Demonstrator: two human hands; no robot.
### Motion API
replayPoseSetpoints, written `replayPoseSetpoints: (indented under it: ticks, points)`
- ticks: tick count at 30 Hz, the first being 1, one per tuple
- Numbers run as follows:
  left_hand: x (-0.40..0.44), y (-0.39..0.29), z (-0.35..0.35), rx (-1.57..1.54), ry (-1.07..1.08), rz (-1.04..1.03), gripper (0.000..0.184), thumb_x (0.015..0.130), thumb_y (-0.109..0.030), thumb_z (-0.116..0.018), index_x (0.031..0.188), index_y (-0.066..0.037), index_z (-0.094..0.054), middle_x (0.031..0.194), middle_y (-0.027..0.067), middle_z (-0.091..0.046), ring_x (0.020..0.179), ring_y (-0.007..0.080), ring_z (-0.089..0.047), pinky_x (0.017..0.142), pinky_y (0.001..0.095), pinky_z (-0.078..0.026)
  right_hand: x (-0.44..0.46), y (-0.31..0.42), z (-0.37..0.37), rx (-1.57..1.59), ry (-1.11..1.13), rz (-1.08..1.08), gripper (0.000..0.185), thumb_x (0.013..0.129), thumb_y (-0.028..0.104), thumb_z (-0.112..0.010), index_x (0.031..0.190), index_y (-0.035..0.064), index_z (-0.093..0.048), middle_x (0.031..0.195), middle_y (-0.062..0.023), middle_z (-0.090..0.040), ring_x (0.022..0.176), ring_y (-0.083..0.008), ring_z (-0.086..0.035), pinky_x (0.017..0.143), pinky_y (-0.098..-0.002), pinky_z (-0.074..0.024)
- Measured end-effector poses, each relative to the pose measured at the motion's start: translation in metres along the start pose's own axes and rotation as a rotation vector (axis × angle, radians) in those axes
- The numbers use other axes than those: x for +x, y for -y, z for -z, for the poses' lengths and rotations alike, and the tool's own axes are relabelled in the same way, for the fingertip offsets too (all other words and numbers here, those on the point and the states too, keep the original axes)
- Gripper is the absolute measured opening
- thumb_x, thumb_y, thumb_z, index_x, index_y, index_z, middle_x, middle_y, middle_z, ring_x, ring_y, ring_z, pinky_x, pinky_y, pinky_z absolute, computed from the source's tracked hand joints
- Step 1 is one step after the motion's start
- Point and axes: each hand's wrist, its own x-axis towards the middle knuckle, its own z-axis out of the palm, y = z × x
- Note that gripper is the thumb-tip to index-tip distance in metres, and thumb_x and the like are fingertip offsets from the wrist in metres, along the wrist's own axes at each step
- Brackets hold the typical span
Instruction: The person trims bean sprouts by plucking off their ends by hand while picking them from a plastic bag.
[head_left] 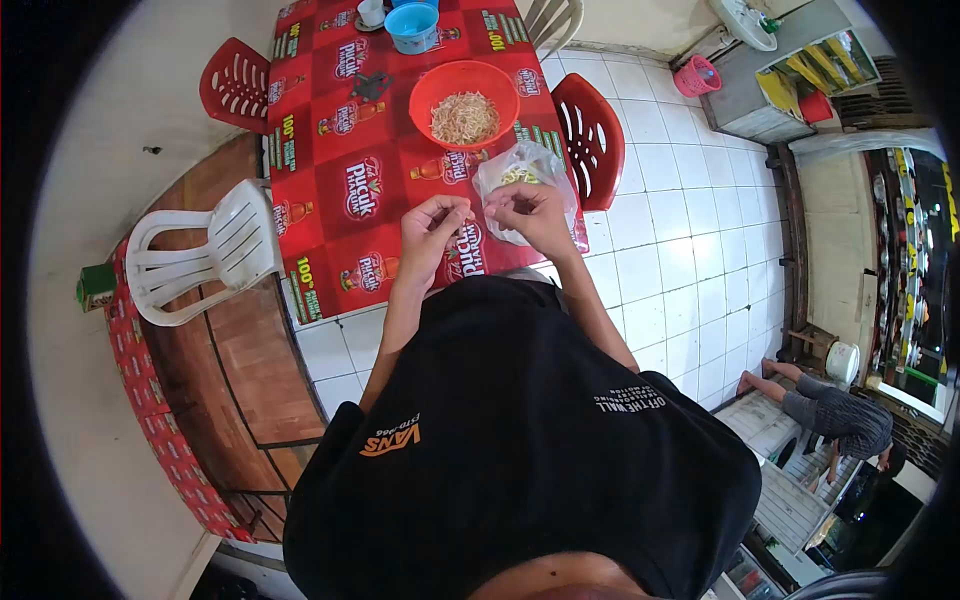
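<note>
My left hand (435,228) is held above the near edge of the table, thumb and fingertips pinched together. Facing it at close range, my right hand (532,214) is pinched as well. Anything between the fingertips is too small to name. Beside and partly behind my right hand lies a clear plastic bag (553,168) with pale yellow-white pieces in it, which look like bean sprouts. Beyond the hands stands an orange-red bowl (428,100), holding a heap of thin, pale, stringy strands (465,118).
A red printed cloth (325,235) covers the table. At its far end are a light-blue container (412,28) and a white cup (371,12). Red chairs (592,140) and a white chair (235,235) flank it. Another person (840,415) bends at the far right.
</note>
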Motion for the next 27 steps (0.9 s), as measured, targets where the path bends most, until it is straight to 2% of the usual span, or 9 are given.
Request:
replayPoseSetpoints:
  ticks: [6,9,12,15,18,21,27]
  points:
    - [-0.001,-0.008,0.004,0.13,-0.061,-0.011,0.016,0.095,-0.009,-0.069,0.108,-0.001,-0.071,0.09,0.0025,-0.073,0.068,0.0013,-0.055,0.057,0.0179,-0.042,0.013,0.008,0.0,0.04,0.036,-0.028,0.019,0.091,0.004,-0.071,0.109,-0.0037,-0.072,0.082,-0.005,-0.073,0.068,-0.0068,-0.066,0.06,-0.0214,-0.0509]
    - [-0.001,-0.012,0.003,0.166,-0.094,-0.089,0.015,0.093,-0.006,-0.071,0.106,0.0,-0.071,0.092,0.0034,-0.073,0.074,0.003,-0.061,0.06,0.0177,-0.044,0.016,0.012,-0.002,0.061,0.083,-0.054,0.018,0.091,0.003,-0.072,0.108,-0.0034,-0.073,0.088,-0.0092,-0.075,0.07,-0.0105,-0.067,0.064,-0.0238,-0.054]
    - [0.0,-0.015,0.005,0.294,-0.089,-0.179,0.015,0.09,-0.005,-0.074,0.104,0.001,-0.07,0.092,0.0042,-0.074,0.079,0.0052,-0.066,0.063,0.0182,-0.047,0.019,0.015,-0.003,-0.055,0.156,-0.032,0.018,0.092,0.002,-0.07,0.109,-0.0045,-0.072,0.088,-0.0097,-0.075,0.073,-0.0115,-0.069,0.067,-0.0246,-0.0557]
    - [0.005,-0.02,0.002,0.336,-0.09,-0.282,0.016,0.089,-0.005,-0.075,0.102,0.001,-0.07,0.09,0.0049,-0.074,0.079,0.0062,-0.067,0.065,0.0191,-0.049,0.023,0.021,-0.003,-0.122,0.203,-0.066,0.016,0.093,0.003,-0.07,0.106,-0.0049,-0.072,0.087,-0.0086,-0.075,0.074,-0.0102,-0.069,0.068,-0.0242,-0.0555]
    - [0.008,-0.023,0.003,0.468,-0.095,-0.259,0.017,0.088,-0.004,-0.076,0.103,0.0,-0.07,0.089,0.0052,-0.074,0.078,0.0063,-0.067,0.065,0.0204,-0.05,0.029,0.022,-0.001,-0.238,0.243,-0.057,0.014,0.093,0.003,-0.069,0.104,-0.0049,-0.072,0.086,-0.0071,-0.074,0.075,-0.0087,-0.068,0.069,-0.0236,-0.0547]
    - [0.012,-0.027,0.001,0.483,-0.066,-0.275,0.017,0.086,-0.002,-0.076,0.102,0.0,-0.07,0.087,0.0054,-0.074,0.079,0.0064,-0.068,0.064,0.0209,-0.051,0.032,0.024,-0.004,-0.157,0.205,-0.036,0.013,0.091,0.007,-0.073,0.097,-0.003,-0.074,0.078,-0.0033,-0.071,0.066,-0.0048,-0.061,0.06,-0.0228,-0.0486]
    - [0.019,-0.037,-0.001,0.526,-0.025,-0.267,0.019,0.084,0.002,-0.076,0.102,0.001,-0.07,0.088,0.0073,-0.075,0.078,0.0092,-0.069,0.067,0.0237,-0.053,0.039,0.025,-0.001,-0.136,0.242,-0.077,0.009,0.092,0.005,-0.069,0.092,-0.0035,-0.072,0.075,-0.0012,-0.068,0.068,-0.0039,-0.06,0.06,-0.0218,-0.0481]
